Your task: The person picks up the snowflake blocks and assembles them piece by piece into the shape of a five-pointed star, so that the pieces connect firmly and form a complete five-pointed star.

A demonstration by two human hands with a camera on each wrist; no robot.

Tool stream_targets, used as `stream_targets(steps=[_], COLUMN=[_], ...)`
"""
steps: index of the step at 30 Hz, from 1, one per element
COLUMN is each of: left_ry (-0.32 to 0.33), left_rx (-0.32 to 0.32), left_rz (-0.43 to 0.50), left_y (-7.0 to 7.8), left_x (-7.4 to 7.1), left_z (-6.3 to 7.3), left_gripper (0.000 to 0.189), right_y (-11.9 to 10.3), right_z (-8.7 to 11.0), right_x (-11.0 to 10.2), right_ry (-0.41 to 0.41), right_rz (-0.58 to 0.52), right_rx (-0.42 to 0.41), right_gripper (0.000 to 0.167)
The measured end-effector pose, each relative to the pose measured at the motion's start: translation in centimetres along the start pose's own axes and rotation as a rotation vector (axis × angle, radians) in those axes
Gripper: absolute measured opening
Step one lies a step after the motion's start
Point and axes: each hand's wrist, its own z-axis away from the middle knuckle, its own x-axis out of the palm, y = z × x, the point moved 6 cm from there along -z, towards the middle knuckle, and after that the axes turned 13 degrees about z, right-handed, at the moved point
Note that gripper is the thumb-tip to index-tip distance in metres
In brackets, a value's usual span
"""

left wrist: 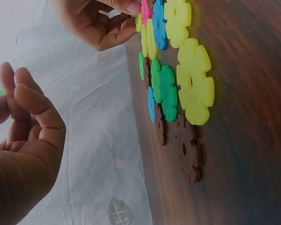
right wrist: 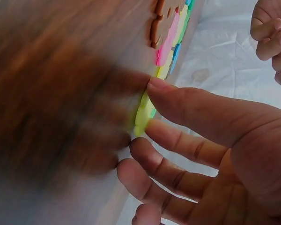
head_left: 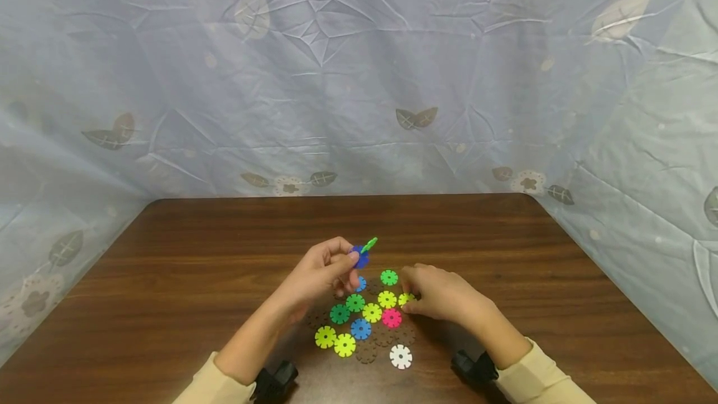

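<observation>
In the head view my left hand (head_left: 321,272) is raised above the table, its thumb and fingers pinching a blue notched disc (head_left: 361,258). A green notched disc (head_left: 369,244) is slotted into that blue disc and sticks up from it at an angle. Down at the tabletop my right hand (head_left: 444,293) has its thumb and index finger at the edges of a yellow notched disc (head_left: 406,299), partly covered by the fingers. In the right wrist view this yellow disc (right wrist: 144,110) lies between thumb and index finger, while the other fingers are loosely bent.
Flat between the hands lie several more notched discs: a pink one (head_left: 391,318), a white one (head_left: 401,356), a light blue one (head_left: 361,329), a dark green one (head_left: 339,313), plus yellow and brown ones. A patterned cloth (head_left: 359,80) hangs behind the brown wooden table (head_left: 224,235).
</observation>
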Motion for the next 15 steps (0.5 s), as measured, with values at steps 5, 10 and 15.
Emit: stream_targets(steps=[5, 10, 15], left_ry=[0.001, 0.009, 0.013], left_rx=[0.000, -0.009, -0.019], left_rz=[0.001, 0.002, 0.011], left_y=[0.0, -0.1, -0.1], left_x=[0.1, 0.1, 0.2], left_z=[-0.1, -0.1, -0.1], left_gripper=[0.020, 0.019, 0.018], right_y=[0.0, -0.2, -0.1], right_z=[-0.1, -0.3, -0.3], right_x=[-0.2, -1.0, -2.2], right_ry=[0.019, 0.083, 0.196], right_rz=[-0.030, -0.077, -0.090], right_rx=[-0.034, -0.161, -0.210], right_gripper=[0.031, 0.014, 0.002])
